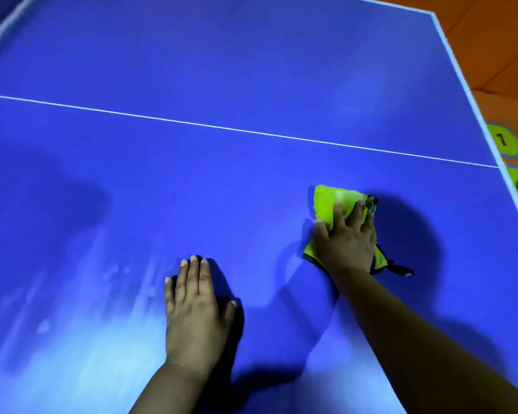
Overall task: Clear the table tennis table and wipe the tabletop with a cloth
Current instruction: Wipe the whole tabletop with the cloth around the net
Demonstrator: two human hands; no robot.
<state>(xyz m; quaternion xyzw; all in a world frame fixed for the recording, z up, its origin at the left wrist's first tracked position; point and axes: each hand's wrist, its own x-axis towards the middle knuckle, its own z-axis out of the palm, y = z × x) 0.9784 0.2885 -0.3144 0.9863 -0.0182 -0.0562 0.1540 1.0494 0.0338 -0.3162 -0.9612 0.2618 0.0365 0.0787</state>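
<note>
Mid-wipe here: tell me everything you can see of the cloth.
The cloth is bright yellow-green, fluffy like microfibre, with dark edging and a dark tab trailing from its near right corner. It lies folded on the blue tabletop, on the near side of the white centre line, toward the right edge. The right hand presses on its middle, fingers spread, hiding much of it; the left hand is apart from it.

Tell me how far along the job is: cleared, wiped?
Clearing looks done: the tabletop in view bears only the cloth and hands. In hand: the right hand presses the cloth near the right edge; the left hand rests flat. Left: pale streaks at lower left may need wiping.
</note>
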